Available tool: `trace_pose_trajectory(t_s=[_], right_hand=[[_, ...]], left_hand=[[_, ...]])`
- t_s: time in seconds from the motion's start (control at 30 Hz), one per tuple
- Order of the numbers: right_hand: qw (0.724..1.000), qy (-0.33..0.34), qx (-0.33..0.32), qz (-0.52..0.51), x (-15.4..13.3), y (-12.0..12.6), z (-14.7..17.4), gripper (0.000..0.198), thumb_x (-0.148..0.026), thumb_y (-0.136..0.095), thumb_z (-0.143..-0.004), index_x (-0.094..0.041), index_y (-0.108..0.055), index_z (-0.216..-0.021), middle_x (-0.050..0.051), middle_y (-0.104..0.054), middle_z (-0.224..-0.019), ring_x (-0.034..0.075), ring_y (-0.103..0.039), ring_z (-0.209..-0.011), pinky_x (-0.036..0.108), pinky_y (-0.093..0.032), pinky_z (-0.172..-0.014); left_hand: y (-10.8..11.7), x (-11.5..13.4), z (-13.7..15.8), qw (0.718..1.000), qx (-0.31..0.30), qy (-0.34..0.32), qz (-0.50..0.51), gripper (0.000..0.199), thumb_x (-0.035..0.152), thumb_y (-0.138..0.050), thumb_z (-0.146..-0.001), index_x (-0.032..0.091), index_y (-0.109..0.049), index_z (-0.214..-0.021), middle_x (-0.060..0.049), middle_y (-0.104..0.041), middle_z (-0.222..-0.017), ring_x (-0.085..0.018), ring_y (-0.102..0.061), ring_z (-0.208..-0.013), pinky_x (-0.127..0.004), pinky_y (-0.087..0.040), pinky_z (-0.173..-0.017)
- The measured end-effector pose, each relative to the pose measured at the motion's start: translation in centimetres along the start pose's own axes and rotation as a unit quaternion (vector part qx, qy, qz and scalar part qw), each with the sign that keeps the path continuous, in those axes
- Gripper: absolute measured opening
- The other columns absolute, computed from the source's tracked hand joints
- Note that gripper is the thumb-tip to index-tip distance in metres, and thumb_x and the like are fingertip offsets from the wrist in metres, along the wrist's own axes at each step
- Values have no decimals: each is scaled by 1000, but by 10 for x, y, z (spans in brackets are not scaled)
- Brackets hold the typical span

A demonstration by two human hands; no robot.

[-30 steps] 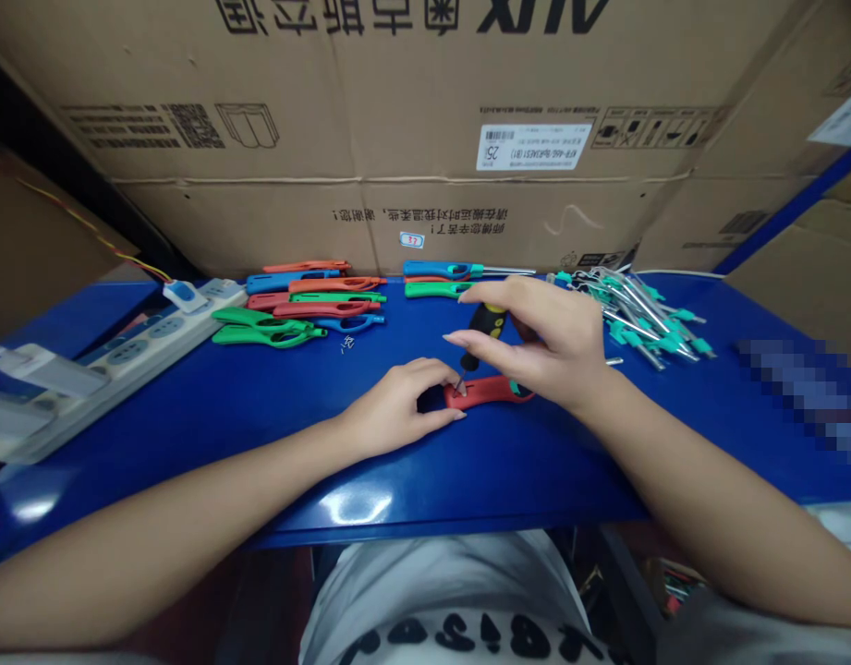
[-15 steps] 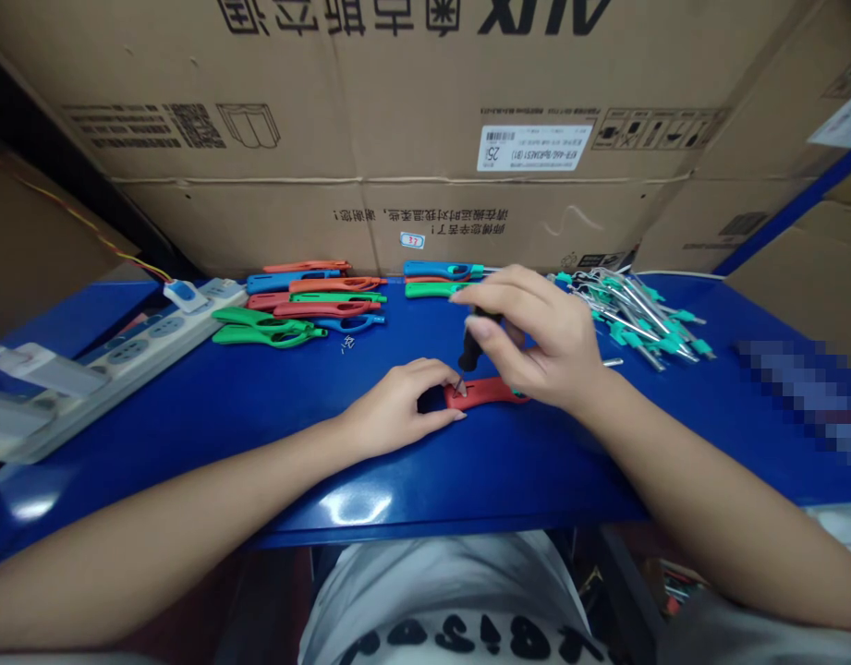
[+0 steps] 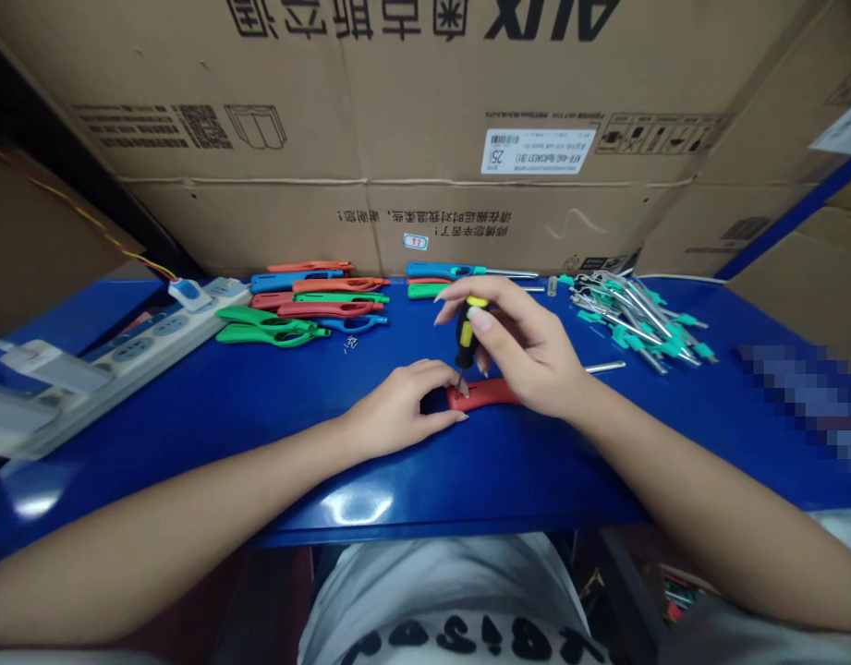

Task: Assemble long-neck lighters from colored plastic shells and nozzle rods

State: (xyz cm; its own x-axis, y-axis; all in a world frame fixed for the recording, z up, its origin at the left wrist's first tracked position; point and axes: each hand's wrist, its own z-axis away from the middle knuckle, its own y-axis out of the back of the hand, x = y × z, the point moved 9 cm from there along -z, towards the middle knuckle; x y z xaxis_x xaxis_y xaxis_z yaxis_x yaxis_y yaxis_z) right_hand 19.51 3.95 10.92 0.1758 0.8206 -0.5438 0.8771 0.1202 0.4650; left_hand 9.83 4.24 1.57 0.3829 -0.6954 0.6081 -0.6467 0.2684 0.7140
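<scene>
A red stick lighter [image 3: 491, 394] lies on the blue table, and its metal tube [image 3: 605, 367] sticks out to the right beyond my right hand. My left hand [image 3: 401, 406] pinches the lighter's left end between thumb and fingers. In my right hand [image 3: 532, 346] is a black and yellow screwdriver [image 3: 465, 342], held nearly upright. The screwdriver's tip points down at the lighter's left end, beside my left fingertips; whether it sits in a screw is too small to tell. My right hand hides the lighter's middle.
Several coloured lighter handles [image 3: 307, 297] lie at the back left, with small screws [image 3: 351, 344] near them. Further lighters with tubes [image 3: 439, 271] lie at the back middle. A pile of metal tubes with green parts [image 3: 639, 319] is at the right. A power strip [image 3: 148, 346] stands left; cardboard [image 3: 397, 111] rises behind.
My right hand has turned around the screwdriver, so its yellow part and shaft now show. The fingers have shifted slightly left. My left hand and the lighter stay almost still.
</scene>
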Motion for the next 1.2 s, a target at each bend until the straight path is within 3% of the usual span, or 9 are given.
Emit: trace_pose_trajectory(t_s=[0.1,0.27,0.33,0.53,0.73,0.9,0.97,1.1,1.2], right_hand=[[997,-30,-19,-70,9,-6,-1,26,-34,-48,-104,-19,-58,-123,5,-69,-100,11,-64,-72,25,-55,-67],[986,97,57,123,-9,15,1,23,-38,-75,-87,-20,-69,-100,5,-73,-93,17,-68,-80,30,-56,-77],[983,116,42,133,-16,14,2,21,-36,-67,-93,-20,-70,-105,6,-74,-95,19,-69,-87,33,-56,-84],[1000,-15,-9,0,-1,4,-2,31,-30,-45,-105,-19,-63,-127,7,-74,-105,13,-69,-75,26,-57,-67],[977,112,79,164,-16,23,1,23,-40,-71,-89,-19,-73,-99,6,-75,-89,17,-69,-79,30,-56,-76],[1000,-19,-15,8,6,11,-3,39,-36,-37,-107,-21,-60,-135,8,-74,-111,9,-63,-60,24,-54,-59],[999,-37,-27,-27,11,8,-3,37,-36,-41,-106,-20,-61,-133,7,-74,-107,7,-59,-54,22,-51,-53],[991,66,48,108,-3,22,-2,25,-39,-69,-91,-19,-72,-106,6,-75,-96,13,-67,-70,27,-55,-67],[983,97,39,151,-12,21,-2,25,-38,-63,-96,-20,-73,-110,7,-76,-96,19,-70,-88,33,-57,-81]], left_hand=[[-1,-1,0,1000,-4,2,5,21,27,-75,-87,19,-66,-103,-3,-71,-100,-19,-67,-97,-32,-52,-90],[-1,-1,0,1000,-3,2,12,20,27,-76,-86,20,-65,-101,-4,-71,-102,-21,-67,-100,-34,-52,-92],[0,-1,0,1000,-2,2,10,20,28,-75,-86,20,-65,-101,-4,-71,-101,-21,-67,-98,-34,-52,-91],[1,0,-1,1000,-3,6,-2,19,27,-76,-86,20,-65,-101,-4,-71,-100,-20,-67,-95,-33,-53,-88],[0,0,-1,1000,1,3,13,20,26,-76,-86,19,-65,-102,-4,-71,-101,-20,-67,-98,-33,-52,-90],[1,1,-2,1000,-4,8,13,20,26,-76,-86,18,-65,-100,-5,-71,-102,-20,-67,-97,-33,-52,-90],[0,1,-2,1000,-7,11,16,19,26,-76,-86,19,-66,-101,-5,-71,-103,-19,-67,-98,-33,-52,-91],[0,-1,-1,1000,-6,16,11,20,25,-76,-86,20,-65,-102,-4,-71,-103,-20,-67,-100,-34,-52,-92],[1,0,-1,1000,1,8,8,20,27,-75,-86,20,-65,-102,-4,-71,-101,-21,-67,-98,-35,-52,-91]])
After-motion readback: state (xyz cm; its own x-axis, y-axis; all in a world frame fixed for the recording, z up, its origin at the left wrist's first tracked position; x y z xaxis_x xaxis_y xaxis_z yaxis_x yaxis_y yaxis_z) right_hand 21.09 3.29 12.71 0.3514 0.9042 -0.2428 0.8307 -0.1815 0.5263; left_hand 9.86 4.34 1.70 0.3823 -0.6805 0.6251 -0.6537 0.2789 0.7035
